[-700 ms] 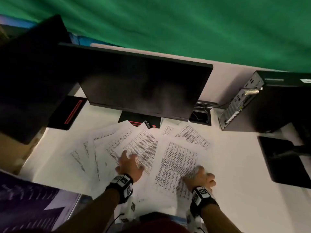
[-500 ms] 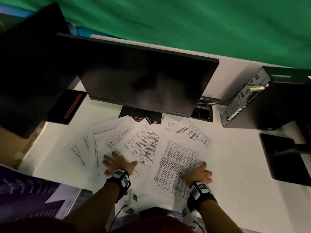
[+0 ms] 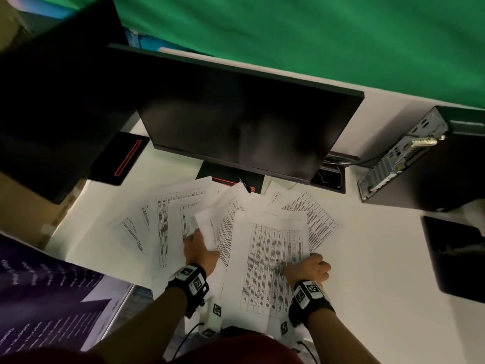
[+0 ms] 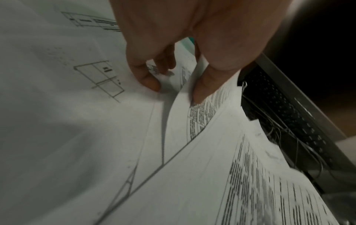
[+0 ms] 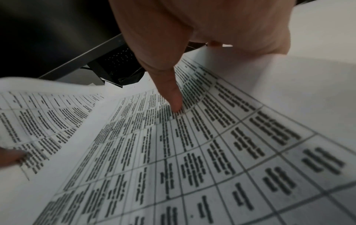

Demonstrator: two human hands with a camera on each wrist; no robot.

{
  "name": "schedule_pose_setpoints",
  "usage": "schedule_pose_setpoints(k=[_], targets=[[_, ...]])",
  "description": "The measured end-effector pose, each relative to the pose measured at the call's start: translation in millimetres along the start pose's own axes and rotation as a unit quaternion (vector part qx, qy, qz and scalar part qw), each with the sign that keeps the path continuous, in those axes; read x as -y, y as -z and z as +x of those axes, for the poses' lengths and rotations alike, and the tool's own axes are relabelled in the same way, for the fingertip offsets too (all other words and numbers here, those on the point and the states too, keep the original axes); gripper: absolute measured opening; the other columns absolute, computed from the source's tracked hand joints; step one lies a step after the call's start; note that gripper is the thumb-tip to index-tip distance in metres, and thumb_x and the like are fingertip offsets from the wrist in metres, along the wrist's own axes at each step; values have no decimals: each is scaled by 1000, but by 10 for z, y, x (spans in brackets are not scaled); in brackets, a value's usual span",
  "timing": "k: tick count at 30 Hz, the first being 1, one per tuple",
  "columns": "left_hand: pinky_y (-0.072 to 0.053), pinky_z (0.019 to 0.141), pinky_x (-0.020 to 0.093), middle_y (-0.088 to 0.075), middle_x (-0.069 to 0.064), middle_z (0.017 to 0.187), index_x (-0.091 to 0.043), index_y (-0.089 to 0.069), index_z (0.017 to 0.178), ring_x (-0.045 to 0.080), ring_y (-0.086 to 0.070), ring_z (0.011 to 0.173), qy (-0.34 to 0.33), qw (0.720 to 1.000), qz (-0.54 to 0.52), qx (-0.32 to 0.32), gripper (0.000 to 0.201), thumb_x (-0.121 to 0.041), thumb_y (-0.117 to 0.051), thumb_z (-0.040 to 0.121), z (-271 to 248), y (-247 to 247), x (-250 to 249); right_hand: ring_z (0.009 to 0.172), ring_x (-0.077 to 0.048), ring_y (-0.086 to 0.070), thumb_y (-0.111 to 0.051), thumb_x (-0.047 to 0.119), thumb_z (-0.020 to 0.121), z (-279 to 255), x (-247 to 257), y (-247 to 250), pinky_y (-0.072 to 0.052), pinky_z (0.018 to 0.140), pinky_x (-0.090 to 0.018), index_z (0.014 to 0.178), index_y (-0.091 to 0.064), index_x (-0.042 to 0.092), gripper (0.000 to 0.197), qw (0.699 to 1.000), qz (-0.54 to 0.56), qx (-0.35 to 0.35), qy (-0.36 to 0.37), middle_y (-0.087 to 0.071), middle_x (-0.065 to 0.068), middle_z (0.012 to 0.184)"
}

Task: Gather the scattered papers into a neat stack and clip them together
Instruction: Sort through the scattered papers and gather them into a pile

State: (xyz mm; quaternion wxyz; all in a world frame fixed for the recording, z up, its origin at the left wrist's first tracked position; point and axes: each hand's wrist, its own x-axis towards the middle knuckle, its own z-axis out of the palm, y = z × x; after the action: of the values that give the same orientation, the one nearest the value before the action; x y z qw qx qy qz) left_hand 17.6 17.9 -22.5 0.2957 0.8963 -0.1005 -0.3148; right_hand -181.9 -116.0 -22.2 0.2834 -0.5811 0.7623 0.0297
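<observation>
Several printed sheets [image 3: 168, 222] lie fanned over the white desk [image 3: 380, 258] in front of the monitor. My left hand [image 3: 195, 236] pinches the near edge of a middle sheet [image 4: 179, 109] between thumb and fingers, and that edge curls up off the pile. My right hand [image 3: 312, 260] holds the right edge of the top table-printed sheet [image 3: 273, 258]. Its thumb [image 5: 176, 103] presses on the print and the fingers are hidden beneath. A black binder clip [image 3: 245, 183] lies by the monitor foot, beyond the papers and apart from both hands.
A dark monitor [image 3: 236, 122] stands close behind the papers, with a cable opening [image 3: 328, 177] at its right. A computer case [image 3: 420, 164] and a black pad [image 3: 456, 258] sit at the right. A second screen [image 3: 52, 101] and a purple board [image 3: 52, 298] crowd the left.
Both hands lay flat on the papers earlier. Now each grips a sheet edge, and the middle and top sheets have lifted and shifted toward each other.
</observation>
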Motion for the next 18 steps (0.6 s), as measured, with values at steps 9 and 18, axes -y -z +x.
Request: schedule_pose_setpoints(k=[9, 18], targets=[[-50, 88, 37, -64, 3, 114, -16, -36, 132, 28, -62, 97, 78, 968, -240, -16, 72, -3, -76, 73, 126, 84, 46, 80, -30, -64, -69, 15, 83, 123, -228, 355, -51, 70, -32, 98, -66, 11, 16, 986, 102, 71, 110, -70, -11, 89], [-29, 113, 43, -39, 17, 151, -6, -33, 147, 37, -38, 137, 20, 992, -55, -111, 52, -30, -41, 102, -105, 709, -48, 102, -34, -56, -68, 41, 91, 371, -763, 372, -50, 77, -46, 119, -52, 3, 50, 915, 380, 131, -9, -59, -13, 118]])
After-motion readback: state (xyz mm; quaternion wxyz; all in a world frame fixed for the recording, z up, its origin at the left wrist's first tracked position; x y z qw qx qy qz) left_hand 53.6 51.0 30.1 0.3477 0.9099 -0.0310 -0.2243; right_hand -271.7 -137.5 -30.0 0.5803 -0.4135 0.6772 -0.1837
